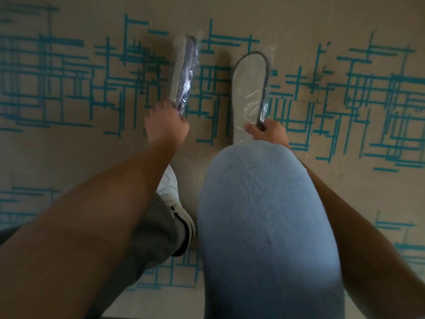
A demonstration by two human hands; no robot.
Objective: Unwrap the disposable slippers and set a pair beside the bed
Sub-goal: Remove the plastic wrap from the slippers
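Note:
Two disposable slippers in clear plastic wrap are held over a beige carpet. My left hand (pixel 166 124) is closed on the near end of the left slipper (pixel 185 72), which stands on its edge and shows a purple-grey side. My right hand (pixel 268 132) pinches the near end of the right slipper (pixel 249 88), which lies flat with its white sole up and a grey rim, the wrap shining over it. Both slippers point away from me. The bed is not in view.
The carpet (pixel 69 146) is beige with teal line patterns. My raised knee in light blue jeans (pixel 259 215) fills the lower middle. A white sneaker (pixel 174 199) on my other foot rests on the carpet, partly behind my left forearm.

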